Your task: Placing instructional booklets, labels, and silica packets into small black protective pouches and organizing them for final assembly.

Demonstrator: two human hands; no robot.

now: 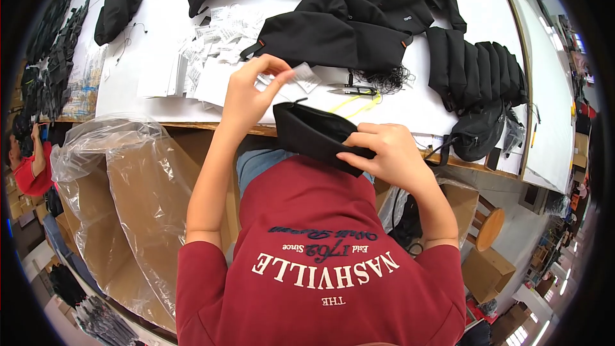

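My right hand (387,154) grips the right end of a small black zippered pouch (301,133), fingers over its rim and thumb at the side. The pouch's mouth gapes open, and it is held at the table's front edge, just above my lap. My left hand (256,90) is raised beyond the pouch's left end, thumb and fingertips pinched together on a small white label (305,79), slightly blurred at the fingertips. Black-handled thread snips (353,90) lie on the white table to the right of the label, beside yellow cord (349,107).
Black bags (333,29) are heaped across the table's far side, with loose white labels (224,32) to their left. A row of black pouches (474,67) stands at right. A plastic-lined cardboard box (128,198) is at my left. Another person in a red sleeve (35,173) is at far left.
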